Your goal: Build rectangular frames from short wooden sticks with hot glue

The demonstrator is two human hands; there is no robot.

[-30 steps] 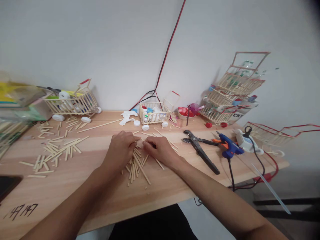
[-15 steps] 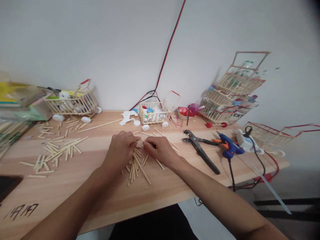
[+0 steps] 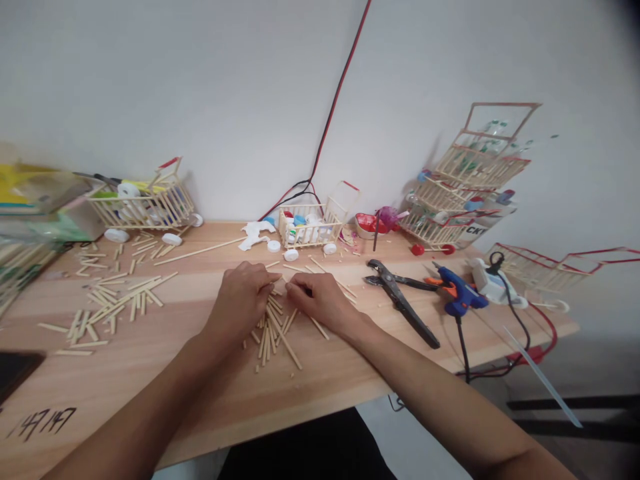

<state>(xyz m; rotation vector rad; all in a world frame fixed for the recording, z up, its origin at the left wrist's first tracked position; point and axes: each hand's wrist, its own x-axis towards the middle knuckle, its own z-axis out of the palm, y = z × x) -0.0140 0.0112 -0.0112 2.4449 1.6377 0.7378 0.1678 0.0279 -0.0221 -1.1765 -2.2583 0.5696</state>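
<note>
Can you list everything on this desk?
table: one, light wood, under everything.
stick pile: many short sticks, pale, beneath the hands.
loose sticks: many, pale, left side of table.
stick carts: several, pale with red trim, along the wall.
pliers: one, black, right of hands.
glue gun: one, blue, beside pliers.
cables: two, red and black, on wall.
left hand: one, fingertips on stick pile.
right hand: one, fingertips on stick pile.

wall (image 3: 200,80): plain white, bare, evenly lit, soft shadows | cable (image 3: 340,87): red-and-black pair running down the wall to the tabletop's far edge | tabletop (image 3: 165,373): light wood, black scrawl near left | floor (image 3: 575,373): grey, dim, lower right
</note>
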